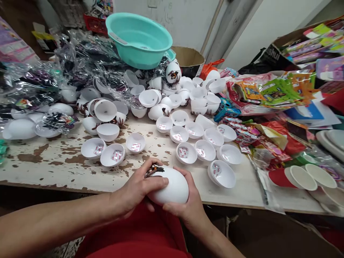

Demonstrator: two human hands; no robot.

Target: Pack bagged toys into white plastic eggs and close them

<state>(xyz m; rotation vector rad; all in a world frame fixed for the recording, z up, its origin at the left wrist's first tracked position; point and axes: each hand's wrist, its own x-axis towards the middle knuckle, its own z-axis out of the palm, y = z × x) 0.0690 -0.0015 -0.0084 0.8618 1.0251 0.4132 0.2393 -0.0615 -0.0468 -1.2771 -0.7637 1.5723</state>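
One egg (172,186) between two hands (139,190)

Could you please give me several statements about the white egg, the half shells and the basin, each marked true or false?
1. Both hands hold the closed white egg. True: left hand and right hand have it in their grip.
2. The turquoise basin stands on the floor. False: it rests on the pile of plastic bags.
3. Several open half shells on the table contain small packets. True.
4. The tabletop paint is flawless. False: it is chipped in brown patches.
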